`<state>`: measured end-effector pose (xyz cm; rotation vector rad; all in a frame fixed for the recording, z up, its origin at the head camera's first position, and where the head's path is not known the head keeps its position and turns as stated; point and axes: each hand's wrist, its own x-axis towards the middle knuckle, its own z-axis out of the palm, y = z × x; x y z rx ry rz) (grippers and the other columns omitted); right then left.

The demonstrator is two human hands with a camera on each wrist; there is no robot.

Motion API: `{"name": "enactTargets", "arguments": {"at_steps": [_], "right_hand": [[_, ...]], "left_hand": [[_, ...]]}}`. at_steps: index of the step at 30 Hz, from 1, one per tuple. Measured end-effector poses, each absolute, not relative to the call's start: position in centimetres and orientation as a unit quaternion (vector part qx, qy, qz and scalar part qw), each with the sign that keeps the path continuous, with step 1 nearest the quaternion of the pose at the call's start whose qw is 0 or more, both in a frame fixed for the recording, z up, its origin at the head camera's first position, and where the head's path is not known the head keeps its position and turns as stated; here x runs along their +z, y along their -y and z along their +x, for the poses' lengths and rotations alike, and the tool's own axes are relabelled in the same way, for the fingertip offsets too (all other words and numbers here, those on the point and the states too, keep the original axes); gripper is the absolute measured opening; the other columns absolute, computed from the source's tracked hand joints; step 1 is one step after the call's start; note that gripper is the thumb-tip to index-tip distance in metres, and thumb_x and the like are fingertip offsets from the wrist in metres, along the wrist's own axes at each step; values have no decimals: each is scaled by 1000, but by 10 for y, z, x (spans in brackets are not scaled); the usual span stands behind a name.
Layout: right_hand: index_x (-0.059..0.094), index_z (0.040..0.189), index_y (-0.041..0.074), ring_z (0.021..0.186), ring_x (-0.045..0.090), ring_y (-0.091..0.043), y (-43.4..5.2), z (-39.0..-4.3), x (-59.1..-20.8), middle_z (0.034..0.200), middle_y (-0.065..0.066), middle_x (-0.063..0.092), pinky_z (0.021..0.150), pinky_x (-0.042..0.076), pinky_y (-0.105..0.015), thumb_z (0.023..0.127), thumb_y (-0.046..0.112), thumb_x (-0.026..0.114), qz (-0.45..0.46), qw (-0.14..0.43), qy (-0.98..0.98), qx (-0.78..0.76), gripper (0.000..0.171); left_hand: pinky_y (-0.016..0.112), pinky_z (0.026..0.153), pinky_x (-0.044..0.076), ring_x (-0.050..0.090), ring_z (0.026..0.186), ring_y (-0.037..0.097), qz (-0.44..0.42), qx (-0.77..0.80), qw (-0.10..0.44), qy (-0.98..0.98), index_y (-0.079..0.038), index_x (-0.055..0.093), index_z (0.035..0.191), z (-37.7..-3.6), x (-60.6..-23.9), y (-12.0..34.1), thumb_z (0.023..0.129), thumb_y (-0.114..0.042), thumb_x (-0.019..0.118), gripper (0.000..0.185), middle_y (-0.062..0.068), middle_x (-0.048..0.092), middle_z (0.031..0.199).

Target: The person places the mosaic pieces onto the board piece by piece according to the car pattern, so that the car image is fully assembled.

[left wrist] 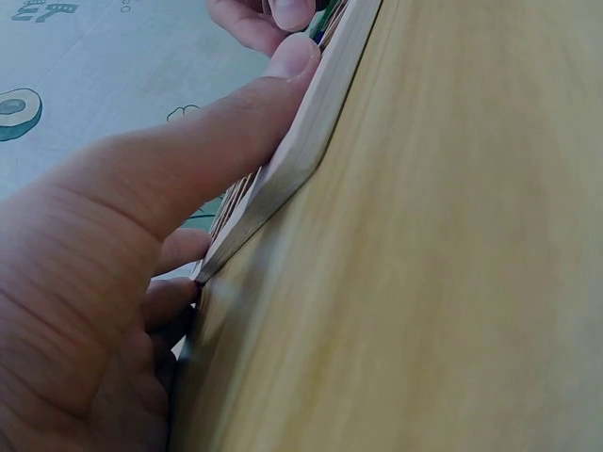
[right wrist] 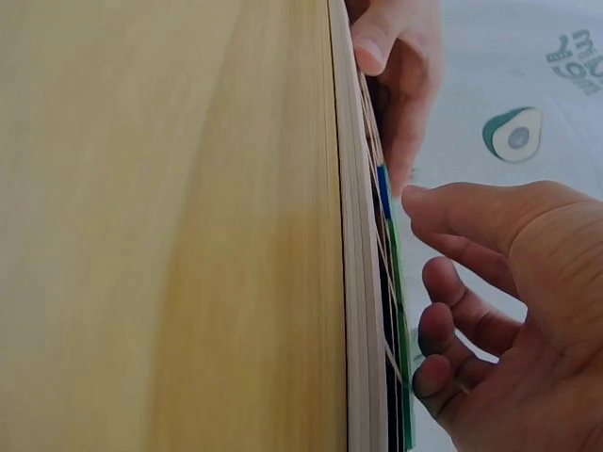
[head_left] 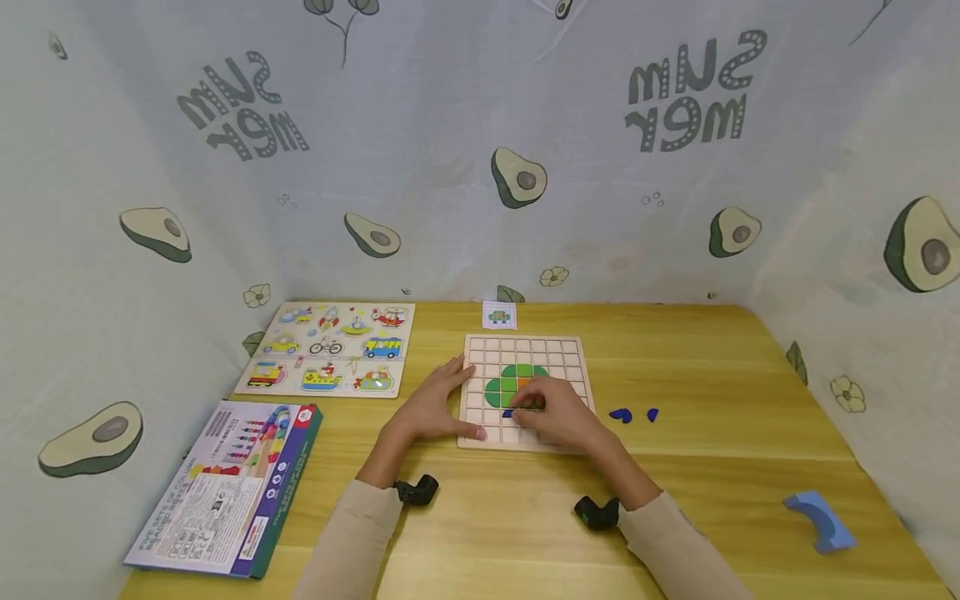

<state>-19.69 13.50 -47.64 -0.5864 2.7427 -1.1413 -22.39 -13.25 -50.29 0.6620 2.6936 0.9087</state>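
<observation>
A square wooden grid board [head_left: 555, 350] lies on the table, bearing a rounded shape of green pieces [head_left: 504, 386] with an orange piece [head_left: 522, 382] among them. Below the green, a small blue piece [head_left: 507, 413] sits on the grid. My left hand [head_left: 431, 408] rests at the board's left side, thumb and fingers spread along its edge and corner. Over the board's lower middle is my right hand [head_left: 558, 410], fingers loosely bent beside the blue piece. In the right wrist view its thumb is near the blue piece [right wrist: 383, 181], and nothing shows held between the fingers.
Two blue pieces, one larger [head_left: 621, 415] and one smaller [head_left: 652, 414], lie right of the board. A picture card [head_left: 499, 315] is behind it. Leftward are a vehicle puzzle [head_left: 337, 333] and a box [head_left: 225, 483]. A blue arch block [head_left: 821, 521] lies at the front right.
</observation>
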Motion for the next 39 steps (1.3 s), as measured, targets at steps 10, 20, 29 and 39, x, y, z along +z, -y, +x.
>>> {"name": "enactTargets", "arguments": {"at_steps": [10, 20, 29, 39], "right_hand": [[80, 100, 11, 81, 51, -17, -174, -197, -477, 90, 0, 65, 70, 44, -26, 91, 14, 79, -164, 40, -913, -372, 10], [77, 104, 12, 85, 54, -19, -223, -192, -472, 94, -2, 64, 72, 48, -27, 93, 19, 78, -118, 22, -920, -373, 13], [77, 111, 11, 90, 60, -16, -267, -186, -471, 103, -3, 71, 77, 51, -27, 94, 22, 77, -103, -2, -933, -345, 20], [78, 112, 9, 94, 67, -21, -292, -180, -465, 108, -7, 74, 81, 55, -30, 95, 13, 74, -135, 3, -943, -304, 18]], "left_hand": [[57, 128, 20, 12, 161, 34, 226, 310, 115, -916, -20, 34, 163, -225, -506, 132, 70, -62, 89, 116, 3, 14, 174], [56, 128, 20, 13, 161, 33, 226, 307, 114, -917, -19, 34, 163, -225, -506, 134, 70, -62, 88, 116, 3, 14, 174], [55, 129, 19, 13, 161, 32, 228, 300, 111, -920, -20, 34, 163, -226, -506, 133, 70, -64, 88, 117, 3, 14, 174], [56, 128, 19, 14, 161, 33, 228, 302, 109, -919, -18, 34, 163, -225, -504, 132, 70, -62, 88, 116, 5, 15, 174]]}}
